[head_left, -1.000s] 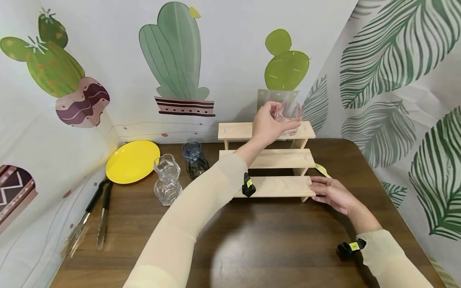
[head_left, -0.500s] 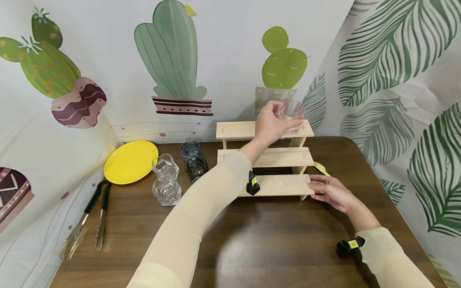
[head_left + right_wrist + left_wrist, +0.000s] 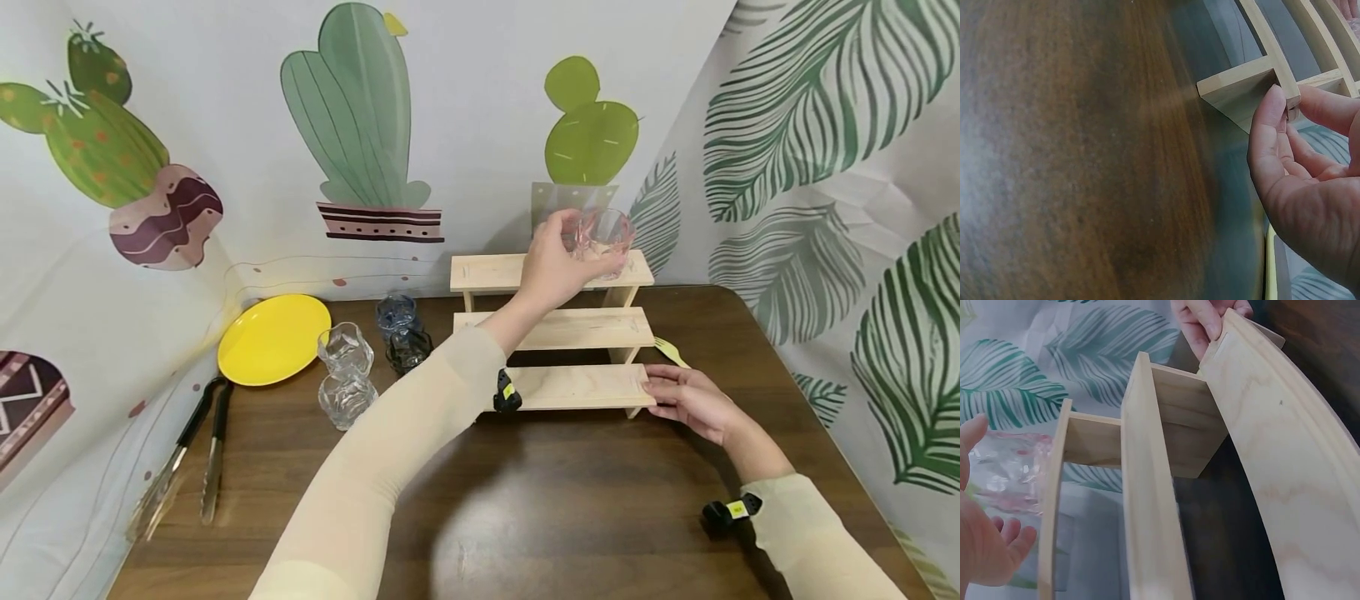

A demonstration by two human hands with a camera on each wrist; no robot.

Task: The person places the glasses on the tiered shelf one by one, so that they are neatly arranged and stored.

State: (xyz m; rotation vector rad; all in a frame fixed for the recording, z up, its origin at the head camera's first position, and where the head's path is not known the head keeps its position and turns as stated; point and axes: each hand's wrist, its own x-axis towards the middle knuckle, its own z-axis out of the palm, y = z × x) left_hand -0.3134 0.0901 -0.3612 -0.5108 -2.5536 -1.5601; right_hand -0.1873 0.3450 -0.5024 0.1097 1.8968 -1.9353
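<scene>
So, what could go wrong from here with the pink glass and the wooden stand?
The pink glass is near the right end of the top shelf; if the left hand lets go off-centre, it might tip or drop.
The right hand pinches the end of the bottom shelf, so a tug could shift everything above.
The left sleeve appears close to the dark glass and might knock it.
</scene>
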